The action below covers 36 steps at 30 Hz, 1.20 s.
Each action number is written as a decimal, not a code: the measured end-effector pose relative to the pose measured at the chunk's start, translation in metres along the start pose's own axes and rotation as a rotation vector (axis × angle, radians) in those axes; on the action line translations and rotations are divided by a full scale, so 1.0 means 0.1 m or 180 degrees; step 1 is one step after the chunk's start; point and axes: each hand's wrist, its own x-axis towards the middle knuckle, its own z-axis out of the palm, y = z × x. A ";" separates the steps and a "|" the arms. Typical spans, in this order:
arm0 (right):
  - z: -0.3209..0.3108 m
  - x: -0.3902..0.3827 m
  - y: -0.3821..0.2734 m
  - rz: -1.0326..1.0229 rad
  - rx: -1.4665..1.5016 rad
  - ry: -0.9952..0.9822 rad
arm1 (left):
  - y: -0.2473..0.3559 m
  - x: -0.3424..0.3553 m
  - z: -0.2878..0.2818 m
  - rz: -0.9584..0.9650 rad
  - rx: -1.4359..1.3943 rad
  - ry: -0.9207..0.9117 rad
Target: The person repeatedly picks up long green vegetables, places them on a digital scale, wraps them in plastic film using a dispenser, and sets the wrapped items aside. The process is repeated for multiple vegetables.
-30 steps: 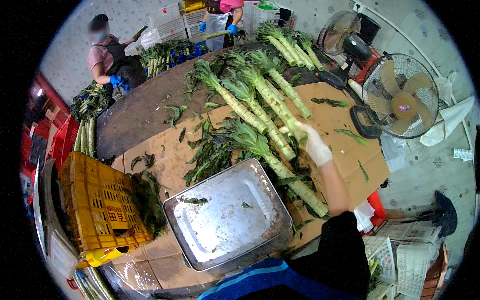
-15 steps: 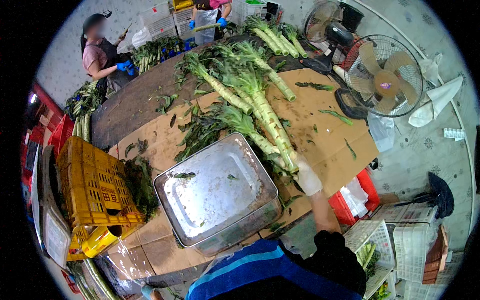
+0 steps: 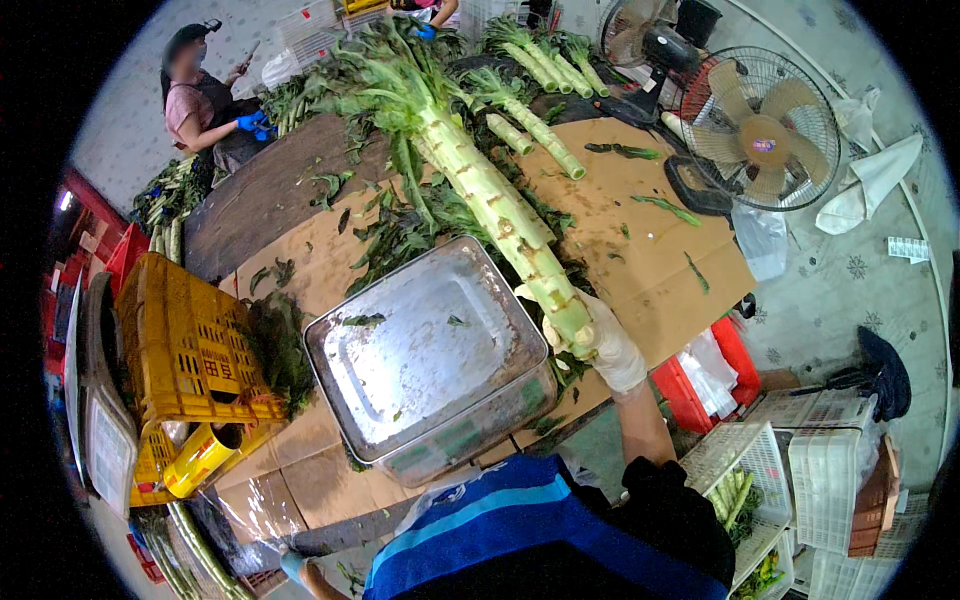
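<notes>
My right hand (image 3: pixel 603 340), in a whitish glove, is closed on the butt of a thick pale-green leafy stalk (image 3: pixel 490 215), which slants up and away above a dented metal tray (image 3: pixel 425 350); another stalk seems to lie partly behind it. Loose dark leaves (image 3: pixel 395 250) lie under and left of the held stalk. At the lower edge my left hand (image 3: pixel 298 570), in something light blue, is only partly in view beside the cardboard's front; I cannot make out its fingers or anything in them.
More stalks (image 3: pixel 540 140) lie toward the back. A yellow crate (image 3: pixel 170 340) stands left, a fan (image 3: pixel 760 140) right, a red bin (image 3: pixel 690 410) and white crates (image 3: pixel 820 490) lower right. Two blue-gloved co-workers (image 3: pixel 200 130) (image 3: pixel 430 25) work beyond the table.
My right hand has pulled the stalk nearer and down toward me, and it now rises over the tray's right corner. My left hand has appeared at the lower edge.
</notes>
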 end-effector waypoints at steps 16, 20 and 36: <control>0.24 -0.12 0.05 -0.0352 0.0223 -0.0291 | 0.16 -0.12 0.00 0.0083 0.0840 0.0045; 0.23 -0.26 0.12 -0.0319 0.0378 -0.0243 | 0.34 -0.33 0.09 0.0390 0.0936 0.0200; 0.56 -1.09 0.40 -0.0613 0.0619 0.0471 | 0.11 0.02 0.24 0.0944 0.1403 -0.0243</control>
